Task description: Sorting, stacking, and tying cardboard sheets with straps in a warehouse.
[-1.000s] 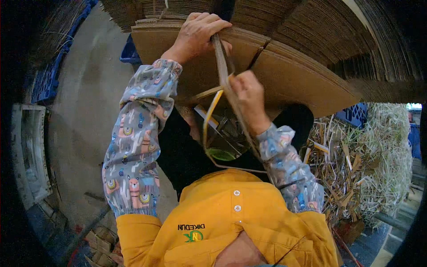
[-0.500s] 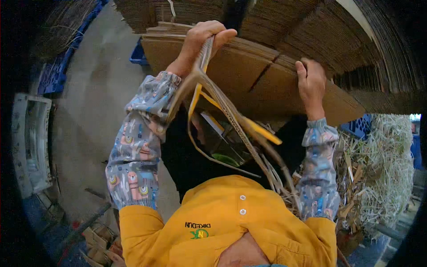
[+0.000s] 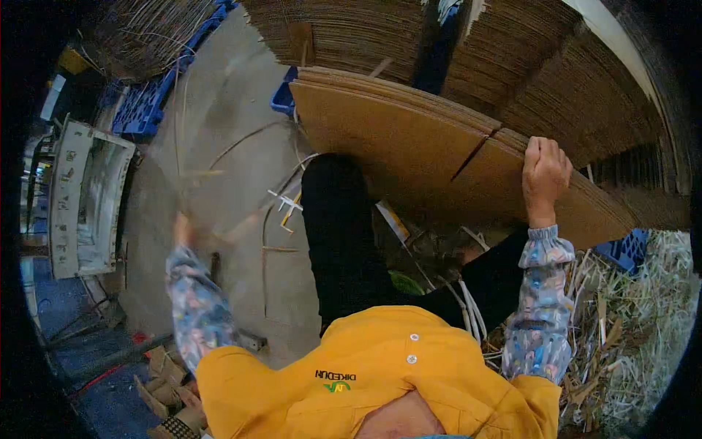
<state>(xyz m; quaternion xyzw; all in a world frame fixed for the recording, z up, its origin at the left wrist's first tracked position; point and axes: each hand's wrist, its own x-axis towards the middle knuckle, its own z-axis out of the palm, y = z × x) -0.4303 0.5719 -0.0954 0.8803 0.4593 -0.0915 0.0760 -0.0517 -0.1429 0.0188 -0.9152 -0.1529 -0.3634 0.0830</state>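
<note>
Since half a second ago, my left hand [image 3: 183, 230] had swung off the stack and out to nine o'clock over the grey concrete floor [image 3: 219, 132], flinging the thin tan packing strap [image 3: 241, 223]; it was motion-blurred, so I could not tell whether that grip was pinching the strap or had let go. My right hand [image 3: 543, 175] stayed at two o'clock, its grip curled and pressed onto the upper edge of the flat brown corrugated cardboard bundle [image 3: 409, 146]. To do this well, I judged I should keep that bundle steadied and throw the strap well clear of my legs. The bundle lay at twelve o'clock, under my right grip.
</note>
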